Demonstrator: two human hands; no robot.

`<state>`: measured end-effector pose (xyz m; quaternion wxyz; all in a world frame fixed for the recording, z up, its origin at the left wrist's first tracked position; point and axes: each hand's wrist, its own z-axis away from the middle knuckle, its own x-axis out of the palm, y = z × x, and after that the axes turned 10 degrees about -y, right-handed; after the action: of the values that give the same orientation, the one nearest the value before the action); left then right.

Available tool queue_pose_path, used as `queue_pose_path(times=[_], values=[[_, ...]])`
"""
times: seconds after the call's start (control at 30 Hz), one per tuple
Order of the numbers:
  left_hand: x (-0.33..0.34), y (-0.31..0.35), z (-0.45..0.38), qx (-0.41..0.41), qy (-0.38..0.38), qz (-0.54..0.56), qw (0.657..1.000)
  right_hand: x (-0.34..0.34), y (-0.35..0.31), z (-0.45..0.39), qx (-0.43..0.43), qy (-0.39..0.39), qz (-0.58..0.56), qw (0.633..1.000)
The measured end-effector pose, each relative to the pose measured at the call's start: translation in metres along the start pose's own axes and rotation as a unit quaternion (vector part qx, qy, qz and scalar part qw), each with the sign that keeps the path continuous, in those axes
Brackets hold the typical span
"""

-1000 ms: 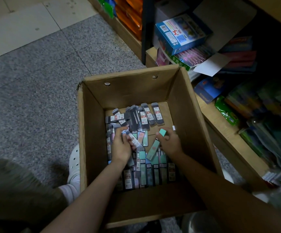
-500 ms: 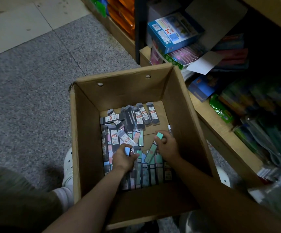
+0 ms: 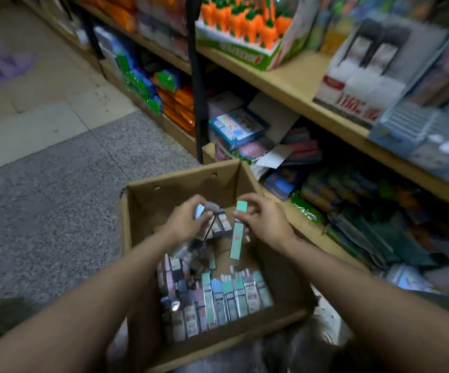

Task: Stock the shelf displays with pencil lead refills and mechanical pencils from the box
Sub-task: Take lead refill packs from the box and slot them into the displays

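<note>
- Lifting stock above the box [image 3: 137, 238]: left hand [image 3: 185, 222] grips grey refill packs [image 3: 219, 224], right hand [image 3: 265, 220] pinches a teal refill pack [image 3: 237, 232].
- Next, likely, carrying them to the shelf [image 3: 293, 79] beyond the box.

speckled grey floor [image 3: 43, 211], stocked wooden shelves [image 3: 293, 82] on the right

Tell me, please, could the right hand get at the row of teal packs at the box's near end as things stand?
Probably not yet: the right hand already holds a teal pack in its grip. The way itself looks free, since the box is open-topped and nothing covers the row.
</note>
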<state>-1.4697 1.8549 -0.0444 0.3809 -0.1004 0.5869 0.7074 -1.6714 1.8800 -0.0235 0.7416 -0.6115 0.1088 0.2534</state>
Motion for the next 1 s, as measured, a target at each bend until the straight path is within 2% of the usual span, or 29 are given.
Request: queue_pose_path(times=[0.13, 0.2, 0.37, 0.5, 0.63, 0.8, 0.9, 1.0], values=[[-0.050, 0.090, -0.003, 0.154, -0.056, -0.002, 0.986, -0.057, -0.048, 0.023, -0.050, 0.074, 0.011, 0.996], [-0.061, 0.126, -0.002, 0.190, -0.085, 0.014, 0.978, -0.085, -0.068, 0.038, -0.076, 0.102, 0.033, 0.991], [-0.061, 0.173, -0.007, 0.202, -0.128, 0.102, 0.965, -0.142, -0.100, 0.076, -0.084, 0.147, 0.136, 0.976], [-0.044, 0.207, -0.014, 0.216, -0.137, 0.153, 0.955, -0.180, -0.116, 0.107, -0.104, 0.193, 0.266, 0.939], [-0.027, 0.244, -0.020, 0.263, -0.181, 0.226, 0.920, -0.226, -0.134, 0.136, -0.130, 0.279, 0.277, 0.910], [-0.005, 0.273, -0.021, 0.300, -0.195, 0.290, 0.888, -0.296, -0.146, 0.165, -0.094, 0.401, 0.333, 0.848], [0.007, 0.284, -0.021, 0.306, -0.196, 0.308, 0.879, -0.319, -0.141, 0.171, -0.051, 0.425, 0.360, 0.829], [0.014, 0.291, -0.024, 0.303, -0.194, 0.326, 0.874, -0.323, -0.130, 0.166, -0.038, 0.428, 0.359, 0.829]])
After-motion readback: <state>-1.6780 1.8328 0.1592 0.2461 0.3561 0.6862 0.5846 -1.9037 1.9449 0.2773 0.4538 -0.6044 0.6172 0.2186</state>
